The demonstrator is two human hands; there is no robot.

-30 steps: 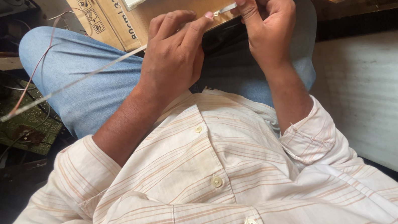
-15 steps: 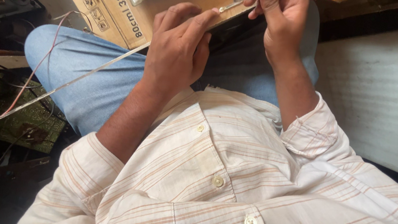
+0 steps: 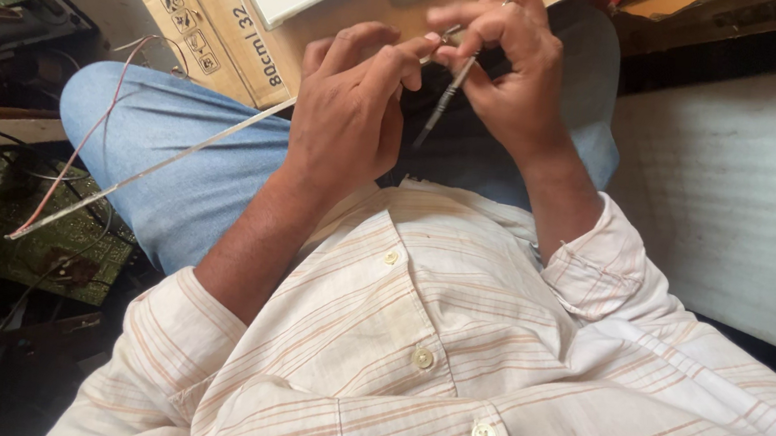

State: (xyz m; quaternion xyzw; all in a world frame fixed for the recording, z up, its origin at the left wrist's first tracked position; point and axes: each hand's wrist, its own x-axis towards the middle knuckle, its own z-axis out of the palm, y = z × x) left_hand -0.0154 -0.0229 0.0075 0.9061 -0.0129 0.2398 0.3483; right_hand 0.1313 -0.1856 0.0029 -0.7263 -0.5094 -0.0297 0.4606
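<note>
Over the lap, the left hand (image 3: 352, 110) pinches the near end of a long thin white strip (image 3: 168, 161), which slopes away past the blue-jeaned knee (image 3: 170, 147). The right hand (image 3: 514, 76) grips a slim metal probe (image 3: 447, 97), now tilted steeply across the fingers rather than lying along the strip. Beyond lies a brown cardboard box (image 3: 234, 22).

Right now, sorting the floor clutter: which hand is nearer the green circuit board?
Left. The left hand is above and right of the green circuit board; the right hand is farther right.
</note>
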